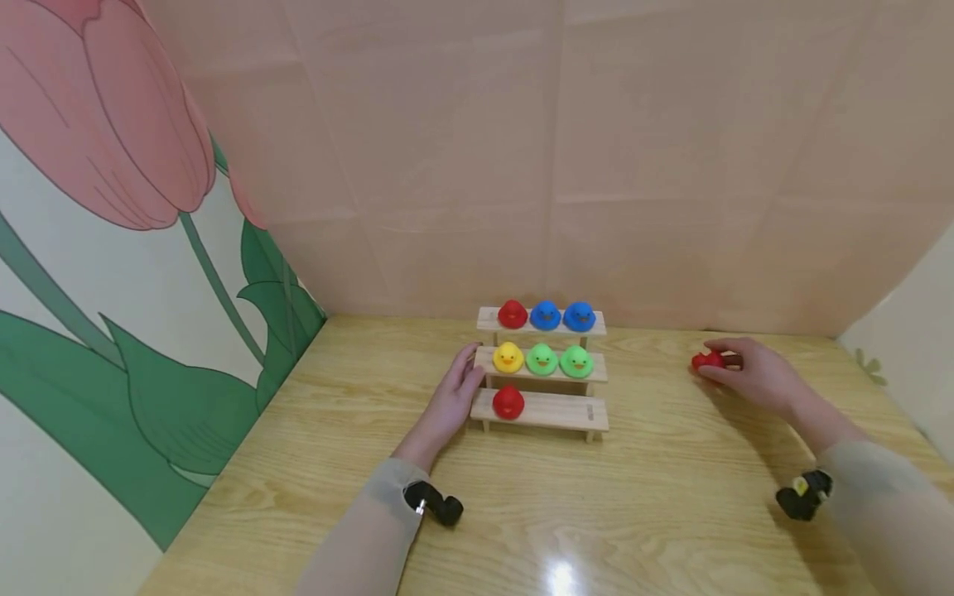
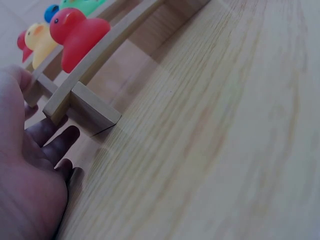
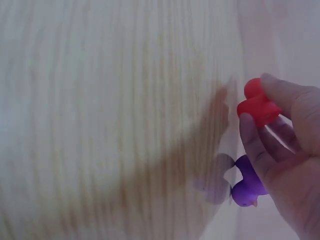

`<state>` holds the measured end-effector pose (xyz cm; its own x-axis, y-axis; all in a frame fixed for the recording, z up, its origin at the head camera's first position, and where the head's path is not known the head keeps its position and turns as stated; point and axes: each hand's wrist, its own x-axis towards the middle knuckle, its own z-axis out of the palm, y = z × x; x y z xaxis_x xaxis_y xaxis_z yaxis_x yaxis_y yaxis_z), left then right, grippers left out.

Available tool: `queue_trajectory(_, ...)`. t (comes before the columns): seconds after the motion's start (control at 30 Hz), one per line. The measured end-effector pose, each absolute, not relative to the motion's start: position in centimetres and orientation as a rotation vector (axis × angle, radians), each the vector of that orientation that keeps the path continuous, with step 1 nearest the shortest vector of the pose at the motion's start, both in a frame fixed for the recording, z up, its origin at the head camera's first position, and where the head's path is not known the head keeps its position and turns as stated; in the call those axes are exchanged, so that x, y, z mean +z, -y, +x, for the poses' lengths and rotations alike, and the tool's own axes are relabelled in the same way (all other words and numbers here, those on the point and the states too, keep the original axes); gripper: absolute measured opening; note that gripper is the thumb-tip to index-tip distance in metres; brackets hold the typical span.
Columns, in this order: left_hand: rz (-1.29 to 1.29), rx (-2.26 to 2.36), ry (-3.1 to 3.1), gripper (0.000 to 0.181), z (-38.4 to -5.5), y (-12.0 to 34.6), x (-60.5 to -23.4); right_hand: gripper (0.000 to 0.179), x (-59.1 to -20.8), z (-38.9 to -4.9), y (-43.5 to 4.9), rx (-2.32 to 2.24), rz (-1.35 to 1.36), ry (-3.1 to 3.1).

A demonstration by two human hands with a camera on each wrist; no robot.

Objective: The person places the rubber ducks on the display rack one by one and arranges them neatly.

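A stepped wooden display stand (image 1: 555, 409) with three tiers holds small rubber ducks. My left hand (image 1: 451, 396) grips the stand's left end, its thumb at the middle tier; in the left wrist view some fingers (image 2: 62, 142) lie beside the lower tier's end. On the bottom tier sits one red duck (image 1: 508, 402). The middle tier bears a yellow duck (image 1: 508, 358) and two green ducks (image 1: 542, 359). A red duck (image 1: 513, 314) and two blue ducks (image 1: 546, 315) line the top. Far to the right, my right hand (image 1: 760, 377) pinches another red duck (image 3: 259, 105) between thumb and fingers.
A purple duck (image 3: 248, 185) is partly covered by the right hand in the right wrist view. The wood-grain table (image 1: 522, 513) meets a pinkish cloth backdrop (image 1: 596, 165) behind the stand. A tulip-painted wall (image 1: 179, 348) borders the left side.
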<state>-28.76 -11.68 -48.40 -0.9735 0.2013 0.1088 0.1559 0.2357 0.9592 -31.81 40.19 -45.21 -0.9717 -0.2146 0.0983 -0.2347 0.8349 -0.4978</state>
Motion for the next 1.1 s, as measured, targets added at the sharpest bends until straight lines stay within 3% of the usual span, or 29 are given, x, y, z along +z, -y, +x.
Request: queue_trajectory(1.1, 0.351, 1.891, -2.432, 0.056, -28.9, 11.7, -48.5, 0.077, -46.3, -28.9, -34.3, 1.274, 0.177, 2.738)
